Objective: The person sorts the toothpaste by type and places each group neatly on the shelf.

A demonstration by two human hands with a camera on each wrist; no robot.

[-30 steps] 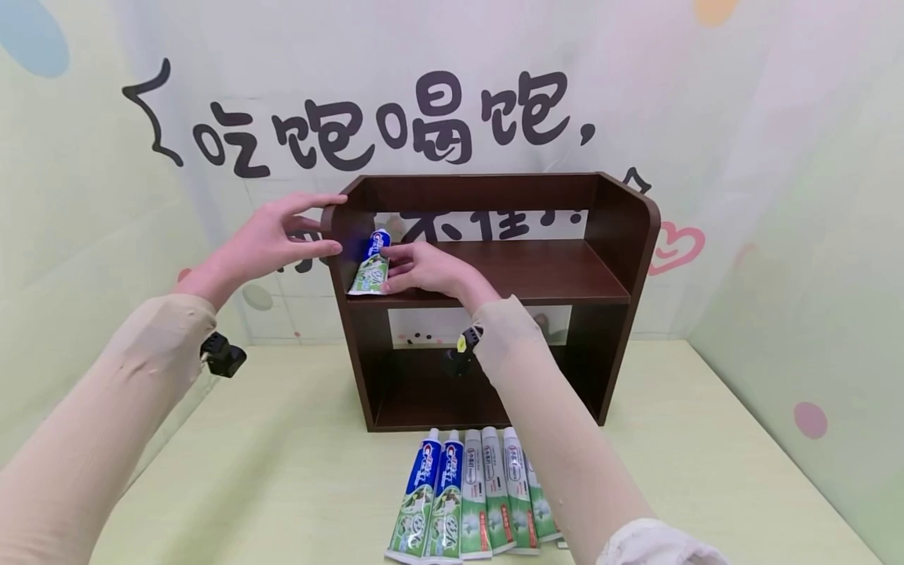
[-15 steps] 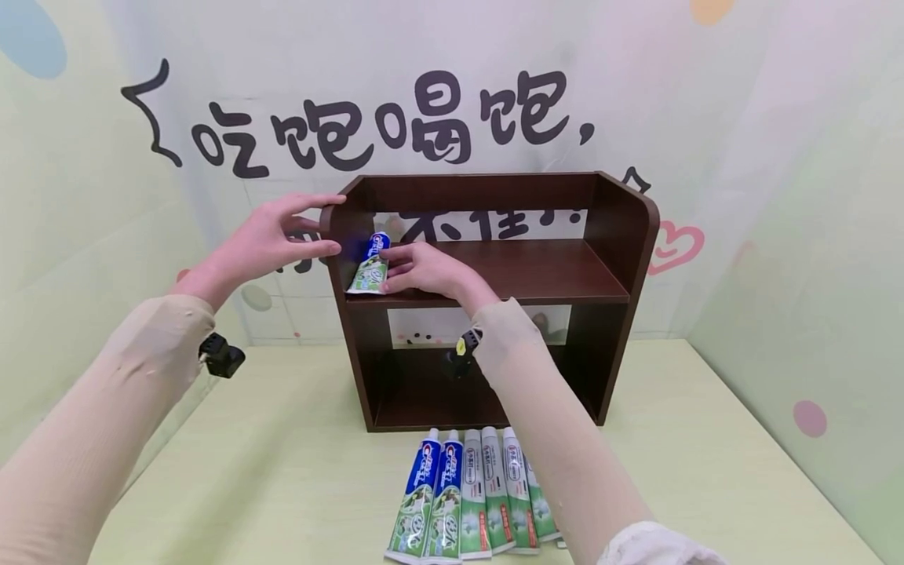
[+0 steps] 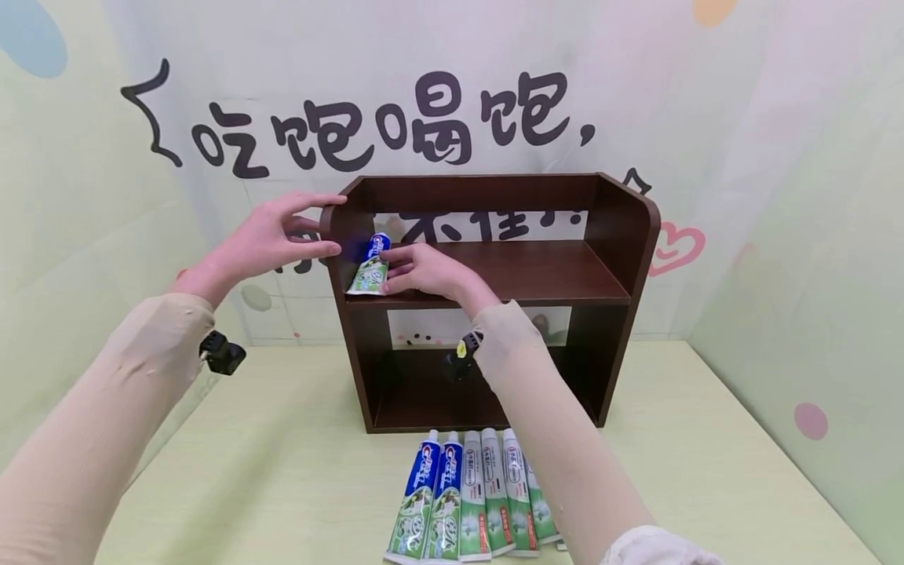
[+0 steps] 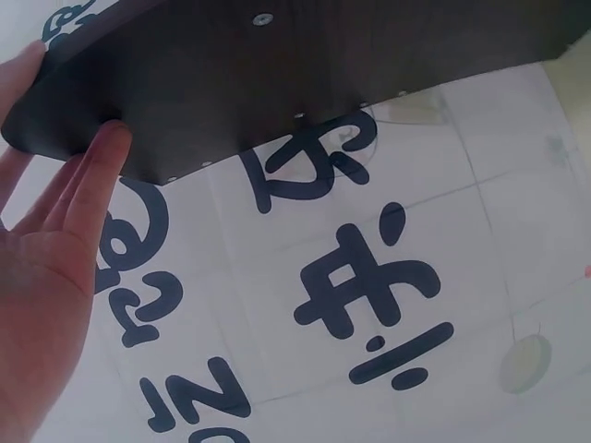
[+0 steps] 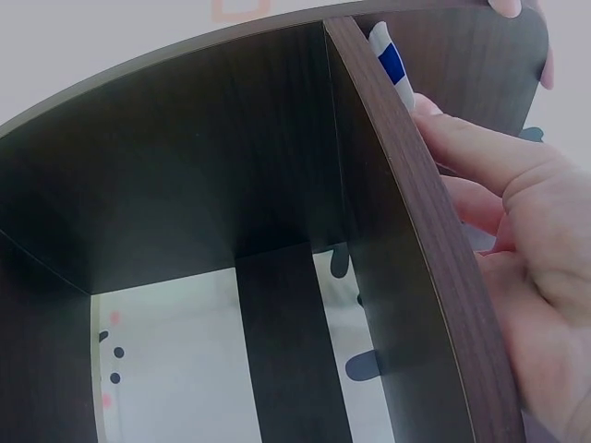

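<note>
"Where is the toothpaste tube (image 3: 369,271)?"

"At the left end of the dark shelf's (image 3: 544,271) upper level. The right hand (image 3: 434,271) pinches its right edge."

"And the left hand (image 3: 264,239)?"

"Fingers spread, touching the shelf's left side."

"Anything nearer?"

"More tubes (image 3: 446,494) lie side by side on the table (image 3: 261,471), partly behind the right arm (image 3: 558,416)."

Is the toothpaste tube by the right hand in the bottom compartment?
No, the tube is in the upper compartment, by the left side panel.
</note>
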